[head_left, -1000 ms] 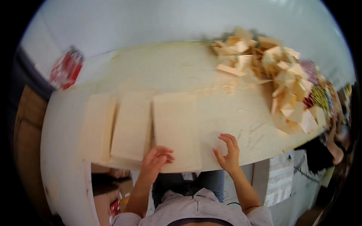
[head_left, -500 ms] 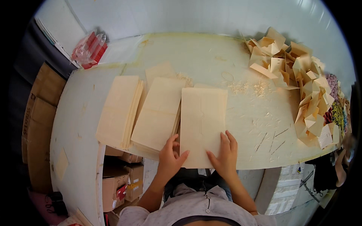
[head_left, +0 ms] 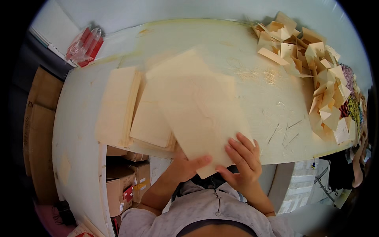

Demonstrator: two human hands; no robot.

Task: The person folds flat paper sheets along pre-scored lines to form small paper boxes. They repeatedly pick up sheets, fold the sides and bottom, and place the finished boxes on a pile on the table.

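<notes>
A cream card sheet [head_left: 205,114], blurred by motion, lies tilted in front of me, its lowest corner reaching past the table's front edge. Whether it is one sheet or several I cannot tell. My left hand [head_left: 183,166] grips its lower left edge, thumb on top and the other fingers hidden beneath. Across the lower right part of the card, my right hand [head_left: 242,162] rests with its fingers stretched out and the thumb apart, by the near edge. To the left are a stack of cream cards [head_left: 152,122] and, beyond it, another stack [head_left: 116,104].
Folded cream card pieces [head_left: 321,85] are heaped at the right, beside coloured strands [head_left: 353,110]. Small scraps [head_left: 270,76] are scattered on the table [head_left: 272,110]. A red plastic-wrapped pack [head_left: 85,47] sits at the back left. Cardboard boxes [head_left: 120,187] stand below the table.
The card has turned counterclockwise, and its near corner has come toward me. My left thumb has moved onto it, and my right fingers have moved from its side edge onto its face.
</notes>
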